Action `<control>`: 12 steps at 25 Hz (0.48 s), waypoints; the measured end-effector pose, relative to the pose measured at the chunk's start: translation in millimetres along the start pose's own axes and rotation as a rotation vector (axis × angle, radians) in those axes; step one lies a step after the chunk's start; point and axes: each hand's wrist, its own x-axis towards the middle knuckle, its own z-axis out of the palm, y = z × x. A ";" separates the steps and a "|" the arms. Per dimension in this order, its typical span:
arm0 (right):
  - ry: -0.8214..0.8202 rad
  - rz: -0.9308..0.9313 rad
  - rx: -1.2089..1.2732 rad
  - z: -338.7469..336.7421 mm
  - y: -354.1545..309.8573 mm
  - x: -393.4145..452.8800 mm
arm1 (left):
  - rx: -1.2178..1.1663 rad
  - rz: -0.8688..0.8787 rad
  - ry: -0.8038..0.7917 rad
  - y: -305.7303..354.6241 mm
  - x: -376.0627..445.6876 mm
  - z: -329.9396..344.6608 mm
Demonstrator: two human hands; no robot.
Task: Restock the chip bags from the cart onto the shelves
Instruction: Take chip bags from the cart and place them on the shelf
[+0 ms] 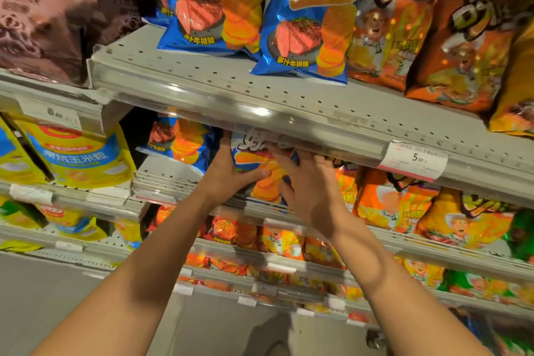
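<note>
A blue chip bag [260, 162] with a steak picture stands upright on the second shelf [164, 179], its top hidden behind the upper shelf's front rail. My left hand [231, 173] grips its left side, thumb across the front. My right hand [306, 182] lies against its right side with the fingers spread over the front. Another blue bag [179, 141] of the same kind stands just to the left, further back. Two more blue bags [306, 26] stand on the upper shelf [260, 95].
Orange chip bags [396, 208] fill the shelf to the right of my hands. Yellow pouches [75, 153] stand on the left unit, brown bags [46, 14] above them. A price tag [413, 160] hangs on the upper rail. Lower shelves hold more orange bags. The cart is out of view.
</note>
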 end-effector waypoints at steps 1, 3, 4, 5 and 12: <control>-0.014 0.022 -0.026 -1.2 1.1 3.5 | 0.002 -0.012 0.017 -0.6 0.6 -0.4; -0.044 0.036 0.002 -4.3 0.2 5.4 | 0.109 -0.060 0.087 5.7 -7.2 1.7; -0.062 0.028 0.020 -4.9 -0.7 5.5 | 0.176 -0.066 0.135 9.0 -14.5 4.7; -0.074 0.017 0.048 -4.8 -0.9 5.5 | 0.215 -0.057 0.197 12.4 -24.2 9.1; 0.162 0.013 0.584 4.3 39.0 -72.7 | 0.476 0.371 0.420 17.1 -99.8 77.4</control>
